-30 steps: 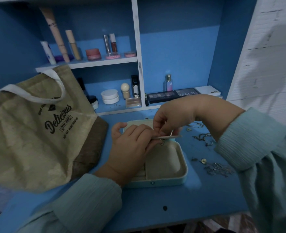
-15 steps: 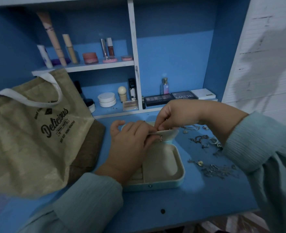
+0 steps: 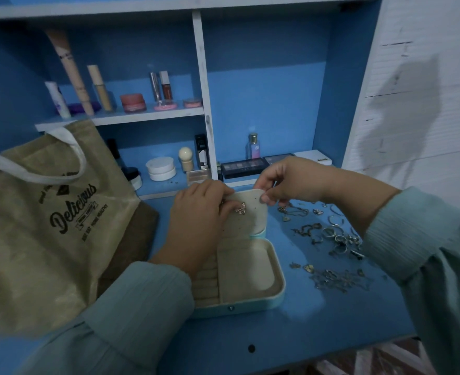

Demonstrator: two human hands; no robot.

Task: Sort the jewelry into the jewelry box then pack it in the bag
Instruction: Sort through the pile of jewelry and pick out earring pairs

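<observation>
A pale teal jewelry box (image 3: 276, 292) lies open on the blue desk, its cream lining showing ring rolls and a bare compartment. Its perforated earring panel (image 3: 250, 219) is raised upright at the back. My right hand (image 3: 291, 180) pinches the panel's top right corner. My left hand (image 3: 199, 223) presses a small butterfly earring (image 3: 240, 208) against the panel with its fingertips. Loose jewelry (image 3: 329, 239), rings, chains and pendants, lies scattered on the desk right of the box. A tan tote bag (image 3: 42, 226) printed "Delicious" stands at the left.
Shelves behind hold cosmetics: tubes and jars (image 3: 132, 102) on the upper shelf, a white jar (image 3: 160, 169), a perfume bottle (image 3: 253, 146) and eyeshadow palettes (image 3: 243, 167) on the lower one. A white wall (image 3: 426, 104) bounds the right. The desk's front edge (image 3: 277, 355) is near me.
The earring panel has swung up from nearly flat to upright, showing its holes. Both hands rose with it, and the butterfly earring now sits against its face.
</observation>
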